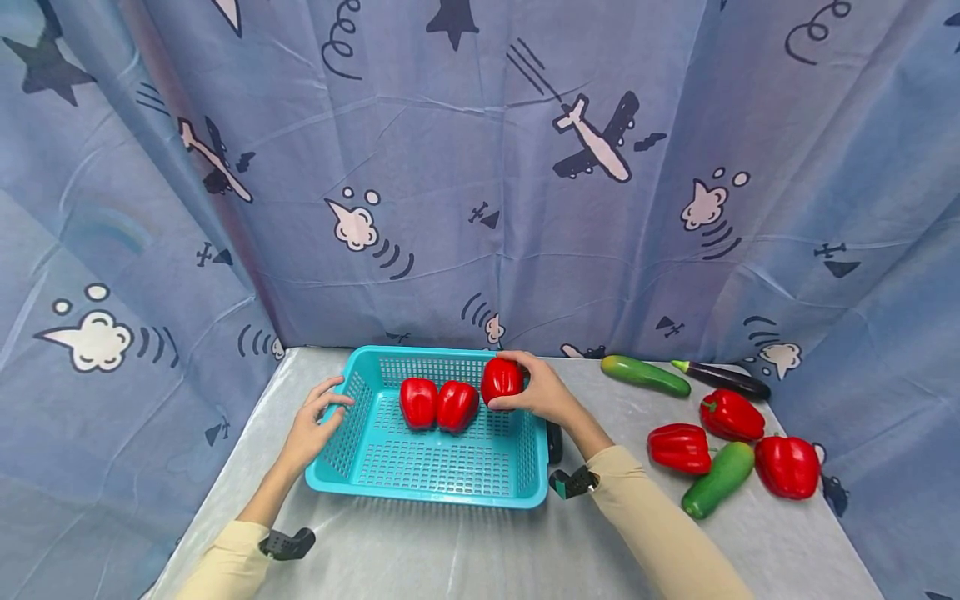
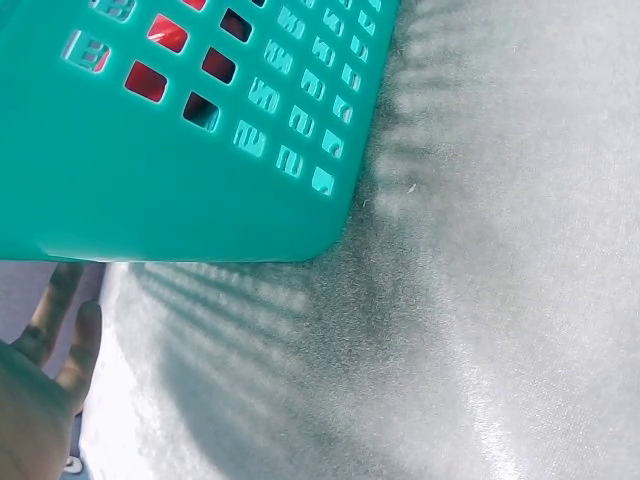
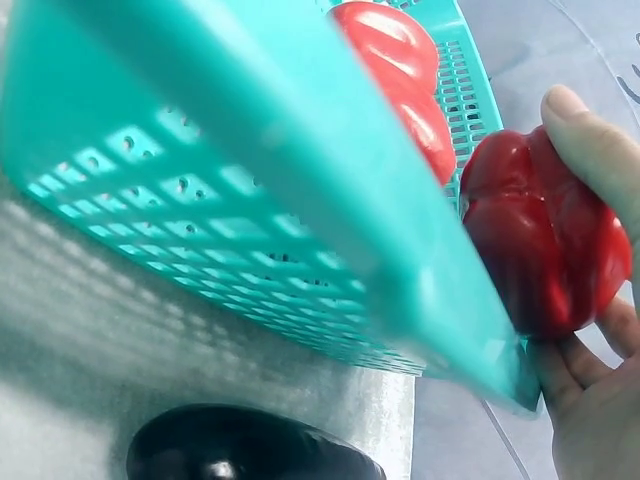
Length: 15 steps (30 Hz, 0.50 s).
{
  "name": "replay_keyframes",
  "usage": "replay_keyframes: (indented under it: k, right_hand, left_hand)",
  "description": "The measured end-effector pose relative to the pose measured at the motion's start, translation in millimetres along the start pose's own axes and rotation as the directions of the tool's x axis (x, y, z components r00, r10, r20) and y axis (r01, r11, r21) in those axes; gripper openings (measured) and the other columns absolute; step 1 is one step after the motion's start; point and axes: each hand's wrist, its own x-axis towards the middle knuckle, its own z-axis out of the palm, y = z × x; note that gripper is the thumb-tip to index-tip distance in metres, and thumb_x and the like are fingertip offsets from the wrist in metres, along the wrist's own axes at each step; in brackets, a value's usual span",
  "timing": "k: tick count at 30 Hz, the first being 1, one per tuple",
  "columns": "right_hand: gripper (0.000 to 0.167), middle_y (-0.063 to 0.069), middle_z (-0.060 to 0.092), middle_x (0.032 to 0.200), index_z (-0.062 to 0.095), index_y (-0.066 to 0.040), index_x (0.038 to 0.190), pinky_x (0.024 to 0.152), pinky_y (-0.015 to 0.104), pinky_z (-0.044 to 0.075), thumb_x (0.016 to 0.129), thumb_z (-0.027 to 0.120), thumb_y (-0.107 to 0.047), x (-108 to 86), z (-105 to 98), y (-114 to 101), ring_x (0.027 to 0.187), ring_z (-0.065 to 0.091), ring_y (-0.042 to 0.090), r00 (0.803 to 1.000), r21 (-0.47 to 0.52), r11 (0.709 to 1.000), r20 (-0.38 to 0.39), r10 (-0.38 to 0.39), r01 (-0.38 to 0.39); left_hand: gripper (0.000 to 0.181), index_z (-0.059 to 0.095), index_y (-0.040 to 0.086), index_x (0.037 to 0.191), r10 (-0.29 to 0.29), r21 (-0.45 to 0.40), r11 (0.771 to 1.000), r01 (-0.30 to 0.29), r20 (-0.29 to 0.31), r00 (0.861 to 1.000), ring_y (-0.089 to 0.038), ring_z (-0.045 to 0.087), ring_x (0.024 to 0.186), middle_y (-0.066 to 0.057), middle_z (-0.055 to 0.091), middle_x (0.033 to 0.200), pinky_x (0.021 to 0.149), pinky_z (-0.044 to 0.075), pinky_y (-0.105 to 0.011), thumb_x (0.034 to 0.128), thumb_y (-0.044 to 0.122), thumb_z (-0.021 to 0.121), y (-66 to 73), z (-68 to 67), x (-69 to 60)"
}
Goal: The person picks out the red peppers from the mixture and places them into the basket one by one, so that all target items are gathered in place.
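A turquoise plastic basket with mesh walls stands on the table. Two red bell peppers lie side by side inside it, toward the back. My right hand grips another red bell pepper between thumb and fingers at the basket's back right corner. In the right wrist view this held pepper shows by the basket rim. At the basket's left rim is my left hand, its fingers spread and loosely bent. The left wrist view shows only part of that hand, beside the basket wall.
Right of the basket lie several red bell peppers, two green cucumbers and a purple eggplant. A dark, glossy rounded thing sits close outside the basket's right wall. A patterned blue curtain hangs behind the table.
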Motion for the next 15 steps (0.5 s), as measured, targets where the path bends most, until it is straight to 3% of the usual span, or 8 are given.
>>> replay_keyframes:
  k: [6, 15]
  right_hand:
    - [0.078, 0.014, 0.057, 0.135, 0.055, -0.009, 0.143, 0.088, 0.049, 0.053, 0.075, 0.093, -0.021, 0.1, 0.0, 0.1, 0.117, 0.055, 0.036, 1.000, -0.006, 1.000, 0.012, 0.012, -0.012]
    - [0.069, 0.015, 0.057, 0.138, 0.058, 0.000, 0.138, 0.109, 0.051, 0.036, 0.079, 0.090, -0.016, 1.5, -6.0, 4.8, 0.131, 0.048, 0.041, 1.000, 0.007, 1.000, -0.011, -0.028, 0.028]
  left_hand:
    - [0.017, 0.068, -0.012, 0.106, -0.007, -0.007, 1.000, 0.007, -0.005, 1.000, -0.058, 0.032, 0.136, -0.037, 0.040, 0.146, 0.097, 0.032, -0.070, 0.0940, -0.016, 0.057, 2.9, 0.4, 0.7]
    - [0.016, 0.068, -0.013, 0.106, -0.005, -0.013, 1.000, 0.005, -0.004, 1.000, -0.057, 0.032, 0.136, -0.037, 0.040, 0.145, 0.098, 0.030, -0.072, 0.0941, -0.016, 0.058, 1.8, 0.2, 1.3]
